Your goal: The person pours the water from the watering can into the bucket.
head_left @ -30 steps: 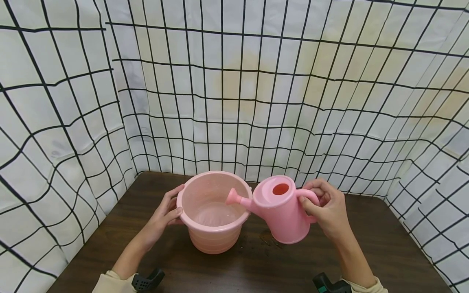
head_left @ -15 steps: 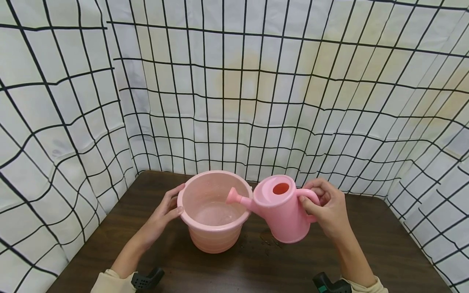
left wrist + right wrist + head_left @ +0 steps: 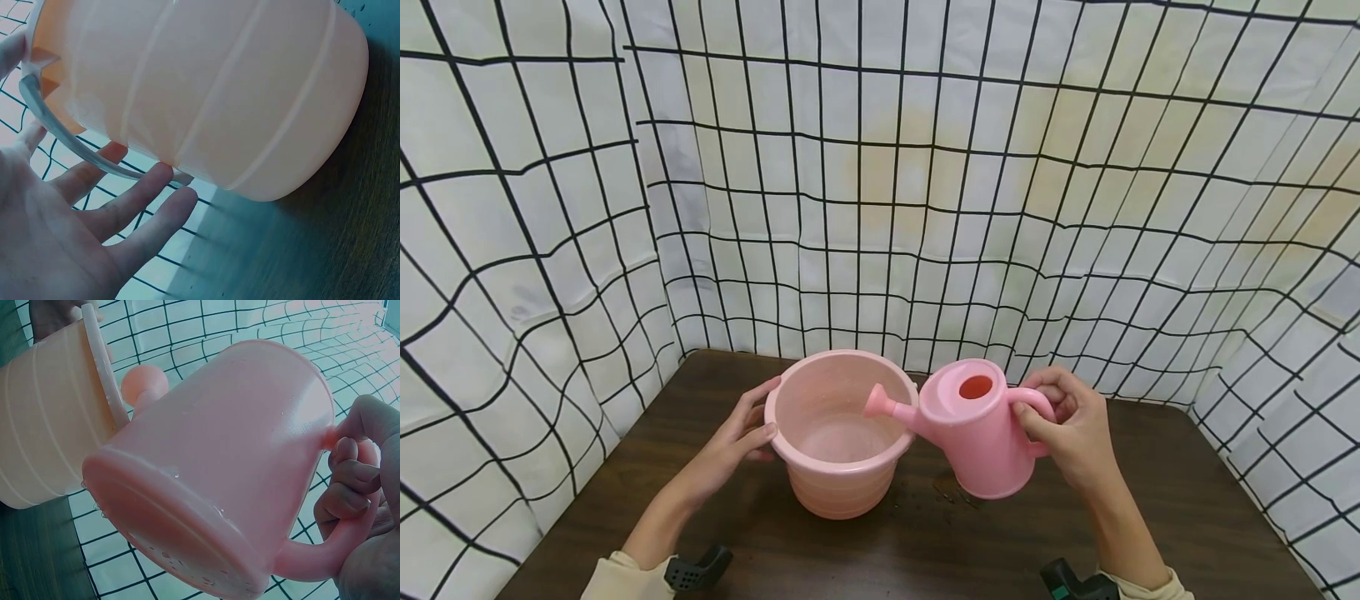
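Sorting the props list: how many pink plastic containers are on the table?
2: a pink plastic bucket at the table's centre, and a pink plastic watering can just to its right, held tilted above the table.

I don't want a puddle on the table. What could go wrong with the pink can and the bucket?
The watering can is tilted with its spout just over the bucket rim, so water might miss. The left hand only rests on the bucket's side, so it could slide.
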{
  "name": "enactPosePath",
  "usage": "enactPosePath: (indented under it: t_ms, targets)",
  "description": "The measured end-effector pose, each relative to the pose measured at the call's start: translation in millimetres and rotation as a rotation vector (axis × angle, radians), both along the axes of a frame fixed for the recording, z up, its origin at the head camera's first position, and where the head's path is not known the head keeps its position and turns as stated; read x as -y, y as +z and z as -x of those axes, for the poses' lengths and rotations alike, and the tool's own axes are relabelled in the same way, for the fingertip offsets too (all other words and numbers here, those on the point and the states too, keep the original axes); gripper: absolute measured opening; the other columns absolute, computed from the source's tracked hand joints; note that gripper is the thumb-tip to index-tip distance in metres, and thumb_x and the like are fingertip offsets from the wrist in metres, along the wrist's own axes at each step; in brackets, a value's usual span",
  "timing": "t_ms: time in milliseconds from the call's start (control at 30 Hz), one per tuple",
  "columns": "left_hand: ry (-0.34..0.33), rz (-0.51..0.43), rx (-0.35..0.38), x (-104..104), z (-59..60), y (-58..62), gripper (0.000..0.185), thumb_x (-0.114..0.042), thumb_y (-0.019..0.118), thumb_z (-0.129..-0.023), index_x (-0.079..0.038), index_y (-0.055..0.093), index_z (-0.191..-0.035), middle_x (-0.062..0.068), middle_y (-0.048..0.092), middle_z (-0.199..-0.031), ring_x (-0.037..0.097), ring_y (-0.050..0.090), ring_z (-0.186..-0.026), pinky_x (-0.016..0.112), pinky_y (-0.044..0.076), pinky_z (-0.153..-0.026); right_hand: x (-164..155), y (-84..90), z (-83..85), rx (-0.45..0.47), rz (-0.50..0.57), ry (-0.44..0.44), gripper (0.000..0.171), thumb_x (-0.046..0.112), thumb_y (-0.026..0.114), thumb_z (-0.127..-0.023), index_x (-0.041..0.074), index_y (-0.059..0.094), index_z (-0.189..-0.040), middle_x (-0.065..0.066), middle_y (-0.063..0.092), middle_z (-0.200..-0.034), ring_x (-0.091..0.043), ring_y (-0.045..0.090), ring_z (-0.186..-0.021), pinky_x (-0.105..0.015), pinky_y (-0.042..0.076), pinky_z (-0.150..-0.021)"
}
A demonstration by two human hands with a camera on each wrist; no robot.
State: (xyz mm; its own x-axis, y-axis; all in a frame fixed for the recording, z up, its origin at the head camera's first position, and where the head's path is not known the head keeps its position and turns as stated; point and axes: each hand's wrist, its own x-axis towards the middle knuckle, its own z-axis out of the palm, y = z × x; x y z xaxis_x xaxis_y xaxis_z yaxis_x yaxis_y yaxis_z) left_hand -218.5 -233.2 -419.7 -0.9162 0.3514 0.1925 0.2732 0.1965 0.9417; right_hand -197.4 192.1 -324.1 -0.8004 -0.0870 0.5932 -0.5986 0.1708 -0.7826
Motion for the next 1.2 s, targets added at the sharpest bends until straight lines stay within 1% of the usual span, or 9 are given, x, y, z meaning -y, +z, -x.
enactPosePath:
  t_ms: [133, 267, 367, 533, 633, 767, 1033, 1100, 1200]
  targets:
    - [0.003, 0.005, -0.001, 0.0, 0.0, -0.1, 0.057, -0.021, 0.040, -0.102, -0.030, 0.016, -0.153, 0.016, 0.026, -0.156, 0.012, 0.046, -0.127, 0.051, 0.049, -0.087, -0.7, 0.0, 0.2, 0.005, -0.017, 0.000, 0.022, -0.011, 0.066, -0.080, -0.003, 0.059, -0.099, 0.004, 0.066, -0.079, -0.010, 0.058, -0.063, -0.030, 0.057, -0.052]
    - [0.013, 0.030, -0.024, -0.5, 0.4, -0.3, 0.057, -0.021, 0.041, -0.102, -0.030, 0.017, -0.153, 0.011, 0.024, -0.158, 0.032, 0.034, -0.138, 0.061, 0.041, -0.097, -1.5, -0.2, 0.9, 0.004, -0.034, 0.002, 0.021, -0.010, 0.066, -0.081, -0.002, 0.058, -0.099, 0.006, 0.066, -0.079, -0.008, 0.058, -0.063, -0.028, 0.057, -0.053]
    - [0.026, 0.038, -0.031, -0.8, 0.7, -0.7, 0.058, -0.022, 0.042, -0.101, -0.030, 0.018, -0.153, 0.009, 0.022, -0.159, 0.038, 0.029, -0.140, 0.064, 0.035, -0.101, -1.1, -0.3, 0.9, 0.001, -0.021, 0.002, 0.021, -0.011, 0.065, -0.081, -0.004, 0.059, -0.099, 0.006, 0.066, -0.079, -0.009, 0.058, -0.063, -0.027, 0.056, -0.053]
    - [0.041, 0.042, -0.034, -1.1, 1.2, -1.2, 0.057, -0.021, 0.042, -0.101, -0.030, 0.019, -0.153, 0.009, 0.026, -0.157, 0.012, 0.041, -0.132, 0.042, 0.046, -0.096, -0.4, -0.8, 0.5, -0.003, -0.007, -0.009, 0.021, -0.012, 0.065, -0.080, -0.005, 0.059, -0.099, 0.004, 0.067, -0.078, -0.010, 0.058, -0.062, -0.027, 0.056, -0.052]
    - [0.037, 0.039, -0.042, -1.1, 1.5, -1.9, 0.058, -0.021, 0.042, -0.101, -0.029, 0.019, -0.153, 0.010, 0.026, -0.157, -0.002, 0.041, -0.126, 0.040, 0.046, -0.095, -0.2, -0.7, 0.6, -0.004, -0.007, -0.015, 0.021, -0.012, 0.065, -0.080, -0.005, 0.059, -0.098, 0.004, 0.067, -0.078, -0.010, 0.058, -0.062, -0.027, 0.056, -0.052]
    - [0.039, 0.039, -0.045, -1.3, 1.8, -2.3, 0.058, -0.021, 0.042, -0.100, -0.030, 0.019, -0.153, 0.009, 0.025, -0.157, -0.002, 0.039, -0.127, 0.051, 0.041, -0.097, -0.1, 0.0, 0.5, -0.002, -0.005, -0.018, 0.021, -0.012, 0.065, -0.080, -0.005, 0.059, -0.098, 0.004, 0.066, -0.078, -0.010, 0.058, -0.062, -0.027, 0.056, -0.053]
    - [0.042, 0.032, -0.040, -1.9, 1.7, -2.6, 0.058, -0.022, 0.042, -0.100, -0.030, 0.019, -0.153, 0.010, 0.025, -0.157, -0.004, 0.039, -0.126, 0.060, 0.038, -0.101, -0.2, 0.1, 0.5, 0.006, -0.003, -0.017, 0.021, -0.012, 0.065, -0.080, -0.005, 0.059, -0.098, 0.004, 0.067, -0.078, -0.010, 0.058, -0.062, -0.027, 0.056, -0.053]
    - [0.044, 0.033, -0.040, -2.0, 1.4, -2.5, 0.058, -0.022, 0.042, -0.100, -0.030, 0.019, -0.152, 0.011, 0.026, -0.157, -0.004, 0.039, -0.126, 0.060, 0.038, -0.101, -0.1, 0.3, 0.4, 0.009, -0.005, -0.020, 0.021, -0.012, 0.065, -0.080, -0.005, 0.059, -0.098, 0.004, 0.067, -0.078, -0.011, 0.058, -0.062, -0.028, 0.056, -0.053]
    - [0.040, 0.028, -0.040, -2.0, 1.3, -2.3, 0.057, -0.021, 0.042, -0.100, -0.030, 0.019, -0.152, 0.011, 0.027, -0.156, -0.004, 0.040, -0.126, 0.046, 0.044, -0.099, -0.1, 0.6, 0.4, 0.012, -0.004, -0.020, 0.021, -0.011, 0.066, -0.080, -0.005, 0.059, -0.099, 0.002, 0.067, -0.078, -0.011, 0.059, -0.063, -0.028, 0.057, -0.054]
